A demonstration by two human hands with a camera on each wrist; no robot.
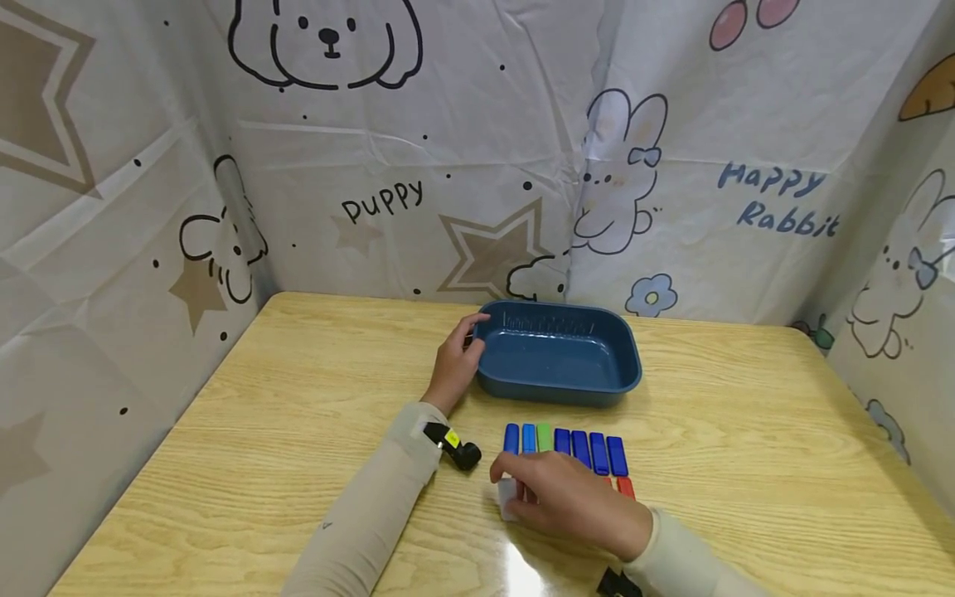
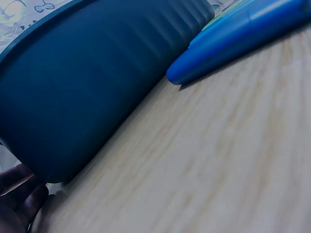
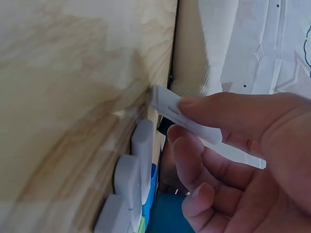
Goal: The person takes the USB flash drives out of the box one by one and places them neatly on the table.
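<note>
A blue basin (image 1: 555, 394) sits toward the back of the table. My left hand (image 1: 457, 358) holds its left end, fingertips and thumb at the rim. In the left wrist view, fingers (image 2: 31, 206) show by the lower corner of its wall. My right hand (image 1: 570, 497) pinches a small white oblong plastic piece (image 3: 187, 116) between thumb and fingers, close over the table. Under and behind this hand lie several oblong pieces: blue pieces (image 1: 581, 448), a green piece (image 1: 544, 436) and red pieces (image 1: 626, 487). Part of the nearer row is hidden by the hand.
The right wrist view shows grey-white pieces (image 3: 127, 182) lined up on the table. A light wood table (image 1: 283, 464) extends to both sides. Behind it hangs a printed white cloth (image 1: 395, 141), with more cloth along the left and right sides.
</note>
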